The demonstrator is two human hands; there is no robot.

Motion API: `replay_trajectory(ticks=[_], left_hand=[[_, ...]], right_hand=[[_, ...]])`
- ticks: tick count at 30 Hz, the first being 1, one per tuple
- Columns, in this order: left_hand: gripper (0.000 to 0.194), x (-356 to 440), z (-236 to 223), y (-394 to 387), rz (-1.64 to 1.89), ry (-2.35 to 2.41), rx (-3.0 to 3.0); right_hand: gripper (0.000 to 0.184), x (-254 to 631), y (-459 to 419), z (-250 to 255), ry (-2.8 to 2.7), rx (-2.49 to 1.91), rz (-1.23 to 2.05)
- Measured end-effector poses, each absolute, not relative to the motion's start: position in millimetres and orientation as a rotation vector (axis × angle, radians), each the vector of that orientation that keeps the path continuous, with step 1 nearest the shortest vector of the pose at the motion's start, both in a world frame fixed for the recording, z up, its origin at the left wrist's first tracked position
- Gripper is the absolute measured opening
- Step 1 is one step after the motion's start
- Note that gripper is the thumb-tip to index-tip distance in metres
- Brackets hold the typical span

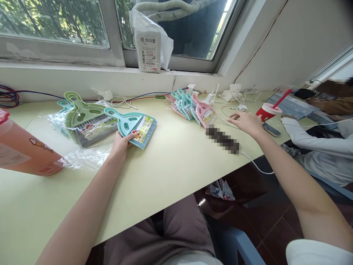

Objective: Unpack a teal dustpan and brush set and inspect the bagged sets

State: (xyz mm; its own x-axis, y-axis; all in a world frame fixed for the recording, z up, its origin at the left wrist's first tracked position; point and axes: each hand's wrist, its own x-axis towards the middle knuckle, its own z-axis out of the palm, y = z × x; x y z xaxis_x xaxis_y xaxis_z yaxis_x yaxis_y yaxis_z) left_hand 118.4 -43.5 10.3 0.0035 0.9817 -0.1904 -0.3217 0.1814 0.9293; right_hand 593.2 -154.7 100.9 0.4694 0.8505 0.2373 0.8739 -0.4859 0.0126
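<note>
Head view: left hand (120,146) holds a teal dustpan (125,124) by one edge over the table (165,162); that edge-only grip could let it slip. Right hand (248,123), seemingly empty, fingers loosely spread, is beside a cup (266,112) its wrist could tip.

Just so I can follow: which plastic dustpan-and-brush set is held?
The turquoise plastic one, in the left hand; the others lie on the pale yellow table.
</note>
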Motion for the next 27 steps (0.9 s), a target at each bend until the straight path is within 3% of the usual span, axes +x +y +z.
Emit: replay_trajectory(ticks=[8, 18, 21, 24, 27], left_hand=[[0.052, 119.0, 12.1, -43.8, 1.237, 1.095, 0.818], [0.055, 117.3, 9.8, -43.8, 1.261, 1.083, 0.888], [0.060, 119.1, 21.8, -49.9, 1.301, 0.987, 0.920], [0.064, 123.4, 32.9, -58.0, 1.340, 0.876, 0.971], [0.062, 127.4, 34.9, -65.2, 1.344, 0.854, 1.020]], right_hand=[[0.051, 602.7, -221.4, 83.5, -1.561, -2.615, -0.059], [0.045, 568.1, -278.4, 72.2, -1.501, -2.339, 0.130], [0.047, 529.4, -252.4, 71.6, -1.505, -1.981, 0.437], [0.049, 473.1, -198.6, 55.1, -1.387, -1.550, 0.952], [0.040, 402.1, -132.9, 28.1, -1.221, -1.163, 1.340]])
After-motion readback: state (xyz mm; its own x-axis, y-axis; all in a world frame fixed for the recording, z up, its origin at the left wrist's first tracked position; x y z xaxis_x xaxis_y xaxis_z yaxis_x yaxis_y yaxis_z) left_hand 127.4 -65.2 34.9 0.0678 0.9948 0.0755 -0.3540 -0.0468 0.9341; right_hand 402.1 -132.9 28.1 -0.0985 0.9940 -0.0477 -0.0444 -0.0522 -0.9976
